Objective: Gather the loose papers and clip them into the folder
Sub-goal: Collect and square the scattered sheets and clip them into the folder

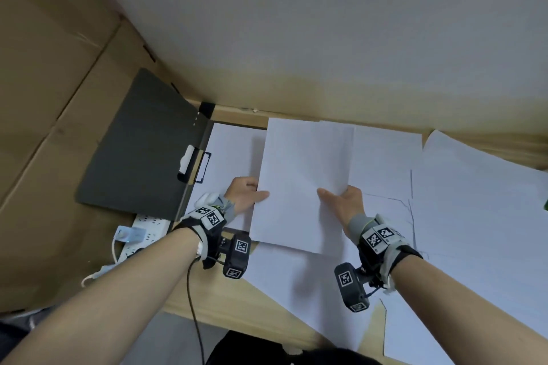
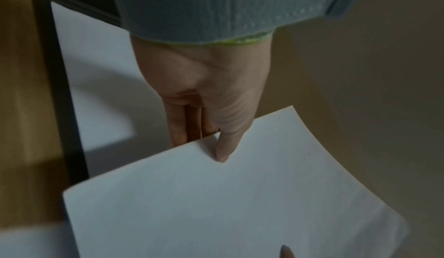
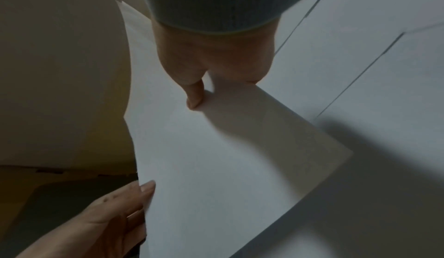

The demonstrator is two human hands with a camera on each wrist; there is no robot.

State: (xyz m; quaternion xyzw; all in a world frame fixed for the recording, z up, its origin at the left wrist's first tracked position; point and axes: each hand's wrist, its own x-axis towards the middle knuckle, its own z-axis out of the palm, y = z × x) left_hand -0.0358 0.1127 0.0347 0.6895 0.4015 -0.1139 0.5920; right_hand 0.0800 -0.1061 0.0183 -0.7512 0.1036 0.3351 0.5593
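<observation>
Plain wall (image 1: 296, 24) behind, cardboard boxes (image 1: 44, 98) at left; wooden desk (image 1: 237, 314) strewn w/ loose papers (image 1: 474, 187). Dark folder (image 1: 142, 145) lies open at left, clip facing in, prob. to take sheets. Held stack (image 1: 302, 181) lifted over desk, left hand (image 1: 244, 194) & right hand (image 1: 345, 204) pinching opposite edges, thumbs on top, likely squaring it.

Matt white paper sheets (image 1: 302, 181), matt grey folder (image 1: 142, 142), wooden desk (image 1: 237, 314).

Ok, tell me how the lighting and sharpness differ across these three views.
Head view: bright and fairly sharp, wide-angle bend at the edges. Left wrist view: dim, soft, left hand pinching the sheet of paper. Right wrist view: darkest, the right hand casting a broad shadow across that sheet.
</observation>
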